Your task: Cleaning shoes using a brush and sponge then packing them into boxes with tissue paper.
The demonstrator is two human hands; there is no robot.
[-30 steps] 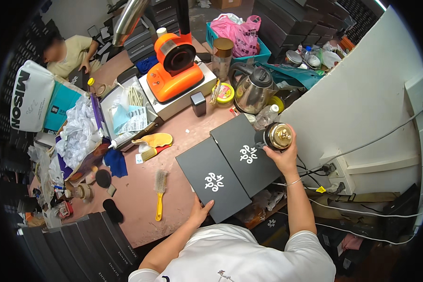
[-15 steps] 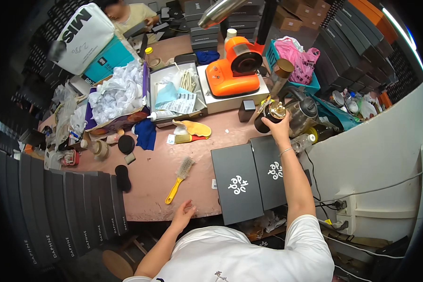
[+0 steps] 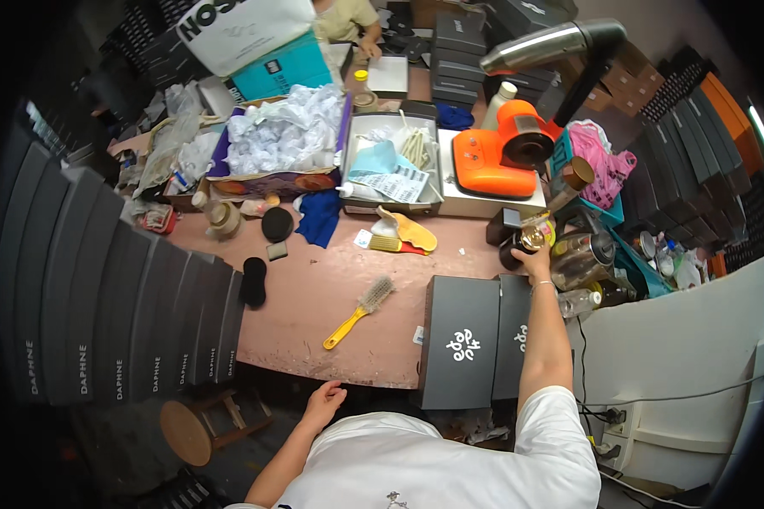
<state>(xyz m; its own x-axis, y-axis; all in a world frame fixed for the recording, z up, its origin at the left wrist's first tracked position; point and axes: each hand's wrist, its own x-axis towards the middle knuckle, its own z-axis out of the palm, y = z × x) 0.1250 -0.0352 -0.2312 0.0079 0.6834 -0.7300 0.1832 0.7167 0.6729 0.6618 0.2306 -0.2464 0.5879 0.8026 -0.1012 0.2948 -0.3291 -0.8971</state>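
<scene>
My right hand [image 3: 536,262] reaches far over the pink worktable [image 3: 314,297] and grips a small dark jar with a gold lid [image 3: 522,243], held just right of the two black shoe boxes [image 3: 460,340]. Next to the jar stand a small dark box [image 3: 503,225] and a metal kettle [image 3: 587,254]. My left hand [image 3: 323,399] hangs below the table's near edge with fingers loosely spread, holding nothing. A yellow-handled brush [image 3: 358,309] lies on the table between my hands.
An orange machine [image 3: 501,153] sits on a white base at the back. A grey tray of papers [image 3: 390,165], a box of crumpled white paper [image 3: 276,144], blue cloth [image 3: 318,216] and yellow brush [image 3: 403,233] crowd the far side. Black boxes stack at left; a wooden stool [image 3: 191,428] stands below. Another person works at the far end.
My head has turned left, shifting the whole view. My right hand carried the jar from beside the boxes toward the kettle and dark box. My left hand dropped off the table edge.
</scene>
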